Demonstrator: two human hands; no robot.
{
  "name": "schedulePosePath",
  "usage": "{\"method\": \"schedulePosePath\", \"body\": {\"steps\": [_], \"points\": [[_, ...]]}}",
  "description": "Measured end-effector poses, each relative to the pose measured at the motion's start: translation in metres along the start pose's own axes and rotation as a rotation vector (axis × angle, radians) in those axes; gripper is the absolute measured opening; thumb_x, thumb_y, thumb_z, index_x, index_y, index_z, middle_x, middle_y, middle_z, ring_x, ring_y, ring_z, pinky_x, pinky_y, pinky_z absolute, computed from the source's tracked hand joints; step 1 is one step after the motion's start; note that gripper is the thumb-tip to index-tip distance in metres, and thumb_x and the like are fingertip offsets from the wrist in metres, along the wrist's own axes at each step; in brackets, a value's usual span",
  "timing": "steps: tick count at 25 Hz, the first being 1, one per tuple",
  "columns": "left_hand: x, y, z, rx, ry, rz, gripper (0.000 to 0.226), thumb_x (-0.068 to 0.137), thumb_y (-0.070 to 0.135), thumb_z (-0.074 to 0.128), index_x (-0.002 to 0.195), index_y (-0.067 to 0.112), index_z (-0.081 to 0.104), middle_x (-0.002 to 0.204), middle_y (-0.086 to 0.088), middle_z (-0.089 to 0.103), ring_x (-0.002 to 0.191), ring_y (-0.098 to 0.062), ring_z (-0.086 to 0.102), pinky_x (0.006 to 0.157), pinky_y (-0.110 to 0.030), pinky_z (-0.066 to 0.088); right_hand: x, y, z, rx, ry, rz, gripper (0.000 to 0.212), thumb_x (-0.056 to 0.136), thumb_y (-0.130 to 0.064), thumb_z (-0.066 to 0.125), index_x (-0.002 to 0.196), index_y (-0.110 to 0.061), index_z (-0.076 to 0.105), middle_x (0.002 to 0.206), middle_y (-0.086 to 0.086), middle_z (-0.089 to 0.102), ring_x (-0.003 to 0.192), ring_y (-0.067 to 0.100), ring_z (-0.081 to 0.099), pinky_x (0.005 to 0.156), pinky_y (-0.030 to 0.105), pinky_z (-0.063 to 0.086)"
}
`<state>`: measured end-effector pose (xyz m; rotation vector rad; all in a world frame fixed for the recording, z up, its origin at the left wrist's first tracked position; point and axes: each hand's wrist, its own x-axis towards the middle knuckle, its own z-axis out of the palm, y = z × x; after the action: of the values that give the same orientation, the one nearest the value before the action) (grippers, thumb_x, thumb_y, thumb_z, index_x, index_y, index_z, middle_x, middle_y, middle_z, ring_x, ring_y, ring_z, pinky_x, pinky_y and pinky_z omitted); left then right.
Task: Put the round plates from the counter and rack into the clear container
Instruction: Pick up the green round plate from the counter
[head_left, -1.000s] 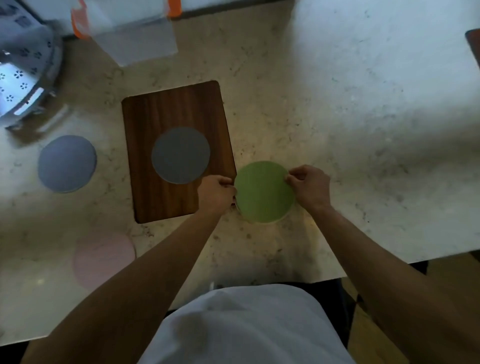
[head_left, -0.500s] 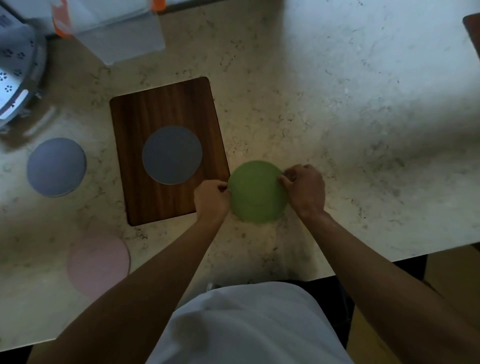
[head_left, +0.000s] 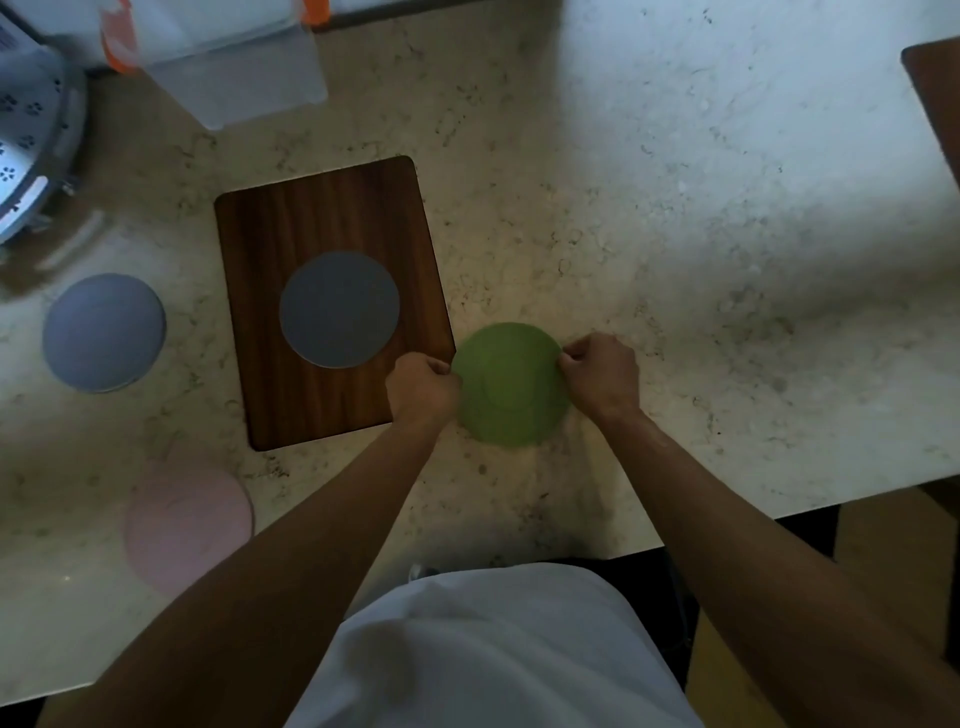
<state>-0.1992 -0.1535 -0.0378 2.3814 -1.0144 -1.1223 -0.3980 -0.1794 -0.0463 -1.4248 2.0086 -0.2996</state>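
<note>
Between the 2 hands, left hand (head_left: 422, 387) and right hand (head_left: 601, 375) pinch the green plate (head_left: 511, 384).

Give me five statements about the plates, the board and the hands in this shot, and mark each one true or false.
1. Both hands, left hand and right hand, pinch opposite edges of the green plate. True.
2. A grey plate lies on the wooden board. True.
3. The pink plate is stacked on the green plate. False: it lies alone on the counter, near the front edge on the left.
4. The blue-grey plate sits inside the clear container. False: it lies on the counter left of the board.
5. The green plate sits just right of the board. True.
</note>
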Motion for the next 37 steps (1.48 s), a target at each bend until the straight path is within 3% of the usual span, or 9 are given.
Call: {"method": "schedulePosePath", "body": {"steps": [4,7,11,15,20,23,25,34,37], "points": [[-0.001,-0.015,-0.021,-0.140,-0.043,-0.073,0.007,0.070,0.015,0.072,0.074,0.020,0.070,0.085,-0.003,0.071,0.085,-0.023,0.067,0.080,-0.043,0.059,-0.007,-0.007,-0.001,0.124,-0.108,0.027,0.014,0.084,-0.018,0.072,0.096,-0.012,0.077,0.093,0.002,0.076,0.076,0.008,0.066,0.076,0.024,0.052],[-0.003,-0.037,-0.046,-0.257,-0.063,-0.118,0.009,0.065,0.013,0.069,0.071,0.018,0.070,0.082,-0.007,0.071,0.080,-0.026,0.069,0.075,-0.047,0.061,-0.019,-0.023,0.008,0.195,-0.170,0.032,0.008,0.081,-0.020,0.076,0.088,-0.015,0.077,0.075,-0.006,0.072,0.063,0.002,0.068,0.059,0.017,0.054],[-0.008,-0.080,-0.092,-0.358,0.016,-0.168,0.009,0.062,0.011,0.067,0.068,0.017,0.069,0.079,-0.009,0.071,0.079,-0.029,0.069,0.072,-0.049,0.062,-0.043,-0.069,0.037,0.203,-0.254,-0.032,0.013,0.079,-0.017,0.076,0.070,-0.024,0.071,0.069,0.000,0.073,0.058,0.011,0.071,0.062,0.028,0.061],[-0.016,-0.124,-0.139,-0.448,0.070,-0.212,0.015,0.066,0.002,0.065,0.070,0.016,0.064,0.077,-0.011,0.067,0.084,-0.035,0.067,0.075,-0.047,0.059,-0.066,-0.113,0.080,0.205,-0.333,-0.067,0.010,0.075,-0.016,0.079,0.069,-0.021,0.073,0.066,-0.006,0.072,0.059,0.014,0.072,0.055,0.028,0.060],[-0.024,-0.197,-0.201,-0.491,0.173,-0.304,0.015,0.068,0.010,0.069,0.078,0.020,0.070,0.087,-0.009,0.072,0.086,-0.028,0.069,0.079,-0.043,0.059,-0.104,-0.166,0.143,0.110,-0.455,-0.181,0.025,0.075,-0.019,0.079,0.099,-0.011,0.076,0.091,0.006,0.077,0.080,0.020,0.073,0.078,0.040,0.062],[-0.028,-0.234,-0.228,-0.509,0.240,-0.327,0.021,0.066,0.003,0.069,0.064,0.024,0.069,0.081,-0.007,0.073,0.083,-0.028,0.070,0.079,-0.049,0.060,-0.127,-0.191,0.175,0.056,-0.491,-0.281,0.021,0.076,-0.019,0.079,0.096,-0.013,0.078,0.090,0.006,0.077,0.082,0.020,0.073,0.082,0.044,0.060],[-0.027,-0.259,-0.243,-0.519,0.266,-0.346,0.023,0.067,-0.001,0.068,0.068,0.021,0.072,0.084,-0.010,0.074,0.085,-0.029,0.071,0.081,-0.049,0.060,-0.143,-0.204,0.196,0.050,-0.515,-0.302,0.015,0.076,-0.016,0.078,0.091,-0.014,0.078,0.086,0.005,0.077,0.080,0.020,0.073,0.080,0.045,0.060],[-0.015,-0.314,-0.264,-0.492,0.283,-0.347,0.029,0.076,0.000,0.069,0.104,0.005,0.072,0.105,-0.015,0.074,0.095,-0.027,0.069,0.090,-0.045,0.057,-0.178,-0.228,0.244,-0.045,-0.485,-0.292,0.013,0.077,-0.019,0.079,0.089,-0.015,0.078,0.079,-0.006,0.070,0.075,0.011,0.066,0.071,0.025,0.052],[-0.014,-0.316,-0.262,-0.439,0.301,-0.316,0.026,0.077,0.003,0.070,0.102,0.008,0.074,0.102,-0.010,0.075,0.087,-0.018,0.068,0.084,-0.030,0.054,-0.183,-0.226,0.245,-0.092,-0.452,-0.312,0.011,0.076,-0.018,0.079,0.087,-0.015,0.078,0.076,-0.010,0.069,0.070,0.003,0.061,0.069,0.019,0.046]]}}
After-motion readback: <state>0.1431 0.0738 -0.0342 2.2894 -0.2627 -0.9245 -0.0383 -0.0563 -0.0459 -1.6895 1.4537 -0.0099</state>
